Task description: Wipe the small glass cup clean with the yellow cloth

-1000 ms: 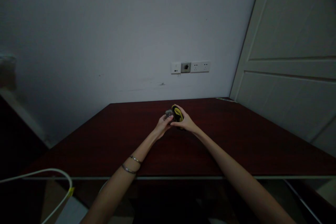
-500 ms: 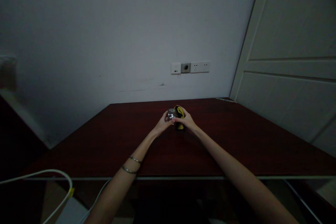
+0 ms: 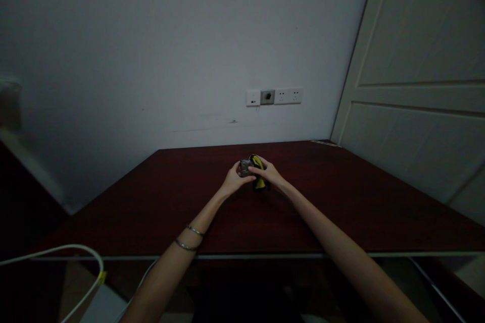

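While our left hand (image 3: 233,180) grips a glossy object (image 3: 245,166), our right hand (image 3: 272,175), clamping yellow-and-black cloth (image 3: 259,182), seemingly wipes; next strokes need steadiness.

Your view is dim and cool-toned. The wall (image 3: 197,45) looks palest around its middle and darkens toward the left; the table (image 3: 151,202) reads deep and murky, with near-black shadow below its front edge. Wide-angle stretch lengthens your forearms (image 3: 341,243), the far-left edge smears, and the silvery object (image 3: 245,167) you hold is too soft to make out.
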{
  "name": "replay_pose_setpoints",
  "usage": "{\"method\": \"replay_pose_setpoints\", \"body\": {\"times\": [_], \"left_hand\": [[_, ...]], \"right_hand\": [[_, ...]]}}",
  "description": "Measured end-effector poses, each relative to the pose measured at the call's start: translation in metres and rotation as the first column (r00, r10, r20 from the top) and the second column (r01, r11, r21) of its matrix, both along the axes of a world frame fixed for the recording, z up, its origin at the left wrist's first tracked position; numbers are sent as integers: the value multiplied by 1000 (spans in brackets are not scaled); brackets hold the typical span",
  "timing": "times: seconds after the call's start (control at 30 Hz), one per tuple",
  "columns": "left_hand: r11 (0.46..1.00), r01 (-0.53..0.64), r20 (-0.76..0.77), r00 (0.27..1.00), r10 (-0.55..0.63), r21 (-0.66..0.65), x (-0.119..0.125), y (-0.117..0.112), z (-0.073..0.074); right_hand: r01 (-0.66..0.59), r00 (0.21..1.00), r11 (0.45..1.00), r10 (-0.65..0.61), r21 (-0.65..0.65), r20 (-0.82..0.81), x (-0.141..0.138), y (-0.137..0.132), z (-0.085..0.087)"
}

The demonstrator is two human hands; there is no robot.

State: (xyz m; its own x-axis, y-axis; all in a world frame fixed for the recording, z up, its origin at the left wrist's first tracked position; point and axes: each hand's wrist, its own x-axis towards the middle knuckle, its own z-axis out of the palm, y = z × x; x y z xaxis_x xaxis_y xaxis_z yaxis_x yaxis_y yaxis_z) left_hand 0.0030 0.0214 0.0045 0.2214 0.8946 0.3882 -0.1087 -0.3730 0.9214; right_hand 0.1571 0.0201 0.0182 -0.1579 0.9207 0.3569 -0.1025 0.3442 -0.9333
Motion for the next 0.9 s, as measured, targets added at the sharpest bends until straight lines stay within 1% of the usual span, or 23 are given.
{"method": "replay_pose_setpoints", "body": {"times": [0.1,0.23,0.33,0.43,0.57,0.67,0.77,0.9], "left_hand": [[1000,8,27,1000,-7,-26,2,-3,2],[998,-5,57,998,8,-64,3,-4,2],[998,14,69,998,-9,-66,4,-5,0],[998,48,52,998,-46,-40,5,-6,-1],[995,95,22,995,-95,10,5,-7,-3],[997,79,26,997,-79,-1,5,-5,-4],[999,43,42,998,-42,-23,4,-4,-3],[1000,28,12,1000,-29,8,2,-4,-2]], "right_hand": [[50,998,996,-51,70,20,2,2,2],[59,997,977,-66,205,29,3,1,4],[84,994,960,-100,265,48,3,1,3],[117,989,955,-137,273,56,4,4,1],[146,986,961,-162,233,49,5,11,-4],[137,988,964,-151,227,44,4,12,-7],[102,990,956,-125,274,66,3,7,-6],[74,987,920,-124,384,106,4,1,-2]]}}
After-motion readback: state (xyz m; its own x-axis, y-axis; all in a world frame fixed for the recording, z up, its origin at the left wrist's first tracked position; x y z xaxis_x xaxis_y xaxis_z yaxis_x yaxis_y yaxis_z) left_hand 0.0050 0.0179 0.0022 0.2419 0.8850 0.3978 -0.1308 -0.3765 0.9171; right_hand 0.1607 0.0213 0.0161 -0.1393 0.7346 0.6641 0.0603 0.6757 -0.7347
